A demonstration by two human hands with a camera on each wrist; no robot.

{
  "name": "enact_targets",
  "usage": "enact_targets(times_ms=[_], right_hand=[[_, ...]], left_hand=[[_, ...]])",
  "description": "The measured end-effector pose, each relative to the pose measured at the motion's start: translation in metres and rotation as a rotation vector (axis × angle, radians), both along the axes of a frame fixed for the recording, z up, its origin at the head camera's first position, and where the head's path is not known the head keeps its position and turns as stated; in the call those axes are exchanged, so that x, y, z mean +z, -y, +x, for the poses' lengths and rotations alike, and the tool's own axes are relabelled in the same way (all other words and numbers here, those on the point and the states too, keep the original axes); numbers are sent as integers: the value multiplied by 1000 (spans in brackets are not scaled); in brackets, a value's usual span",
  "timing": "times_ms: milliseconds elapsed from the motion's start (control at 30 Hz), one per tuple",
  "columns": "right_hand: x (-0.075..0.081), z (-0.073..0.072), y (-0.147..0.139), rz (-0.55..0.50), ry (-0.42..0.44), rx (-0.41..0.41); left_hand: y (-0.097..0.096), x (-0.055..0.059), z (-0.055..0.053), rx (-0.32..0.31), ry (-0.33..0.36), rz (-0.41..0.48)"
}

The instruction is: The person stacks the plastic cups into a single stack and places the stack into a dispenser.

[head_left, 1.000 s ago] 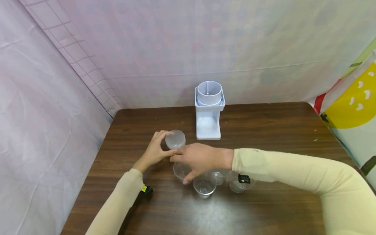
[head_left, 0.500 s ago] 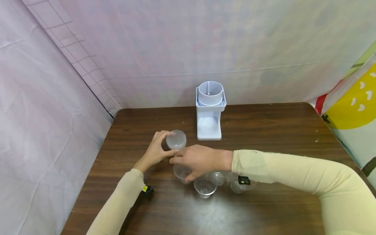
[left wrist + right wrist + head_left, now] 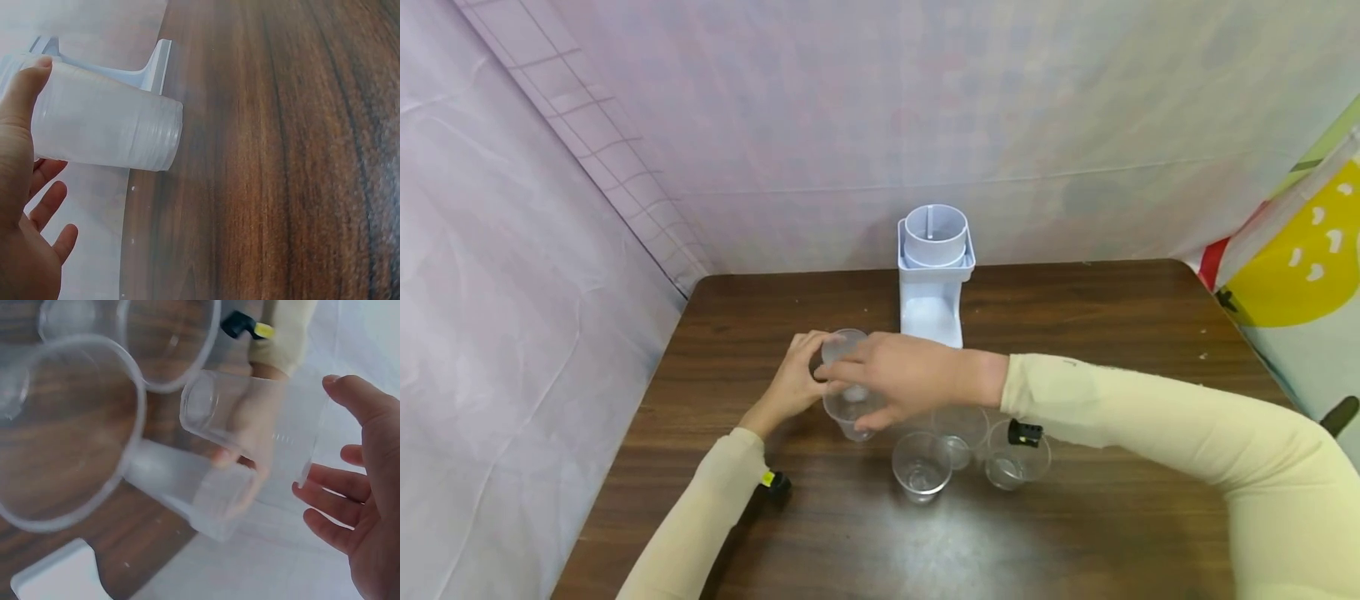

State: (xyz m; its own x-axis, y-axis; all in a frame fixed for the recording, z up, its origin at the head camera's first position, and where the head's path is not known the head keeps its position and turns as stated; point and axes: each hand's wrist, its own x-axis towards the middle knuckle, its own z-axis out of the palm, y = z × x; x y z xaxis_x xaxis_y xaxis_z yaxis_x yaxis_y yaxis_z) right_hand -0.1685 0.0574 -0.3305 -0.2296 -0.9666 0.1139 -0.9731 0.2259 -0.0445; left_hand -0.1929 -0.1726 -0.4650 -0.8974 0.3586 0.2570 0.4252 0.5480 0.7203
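My left hand (image 3: 790, 379) grips a stack of nested clear plastic cups (image 3: 106, 119) on the left side of the table. Its thumb lies along the stack, while the other fingers are partly spread in the left wrist view. Close beside it, my right hand (image 3: 913, 375) holds a single clear plastic cup (image 3: 250, 403) by the rim, between thumb and fingers. In the right wrist view this cup is tilted, and the left hand shows through its wall. From the head view, the right hand covers part of the stack.
Three more clear cups stand nearer the person: a front one (image 3: 922, 471), one behind it (image 3: 962, 429) and a right one (image 3: 1021, 458). A white stand with a round holder (image 3: 936, 242) is at the back of the brown wooden table (image 3: 1097, 333), against a cloth wall.
My right hand has moved away from the person and upward with the single cup, bringing it over toward the stack. The left hand and its stack stay nearly in place.
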Motion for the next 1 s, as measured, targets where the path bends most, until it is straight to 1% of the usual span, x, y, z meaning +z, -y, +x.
enact_targets(times_ms=[133, 333, 400, 533, 633, 733, 833, 1000], right_hand=[[14, -6, -1, -50, -2, -8], [29, -16, -3, -184, -18, 8], [33, -20, -3, -206, -25, 6], [41, -30, -4, -203, -11, -27], [44, -37, -3, -192, -3, -67], [44, -44, -2, -186, -18, -92], [44, -50, 0, -188, -35, -97], [40, -55, 1, -182, -40, -106]], left_hand=[[1, 0, 0, 5, 21, -11], [1, -1, 0, 14, 14, -27], [0, 0, 0, 11, 9, -18], [-1, -1, 0, 15, 7, 2], [-1, -1, 0, 25, 5, -4], [-1, -2, 0, 28, 0, -13], [-2, -1, 0, 28, -5, -17], [-3, -1, 2, 34, -3, -16]])
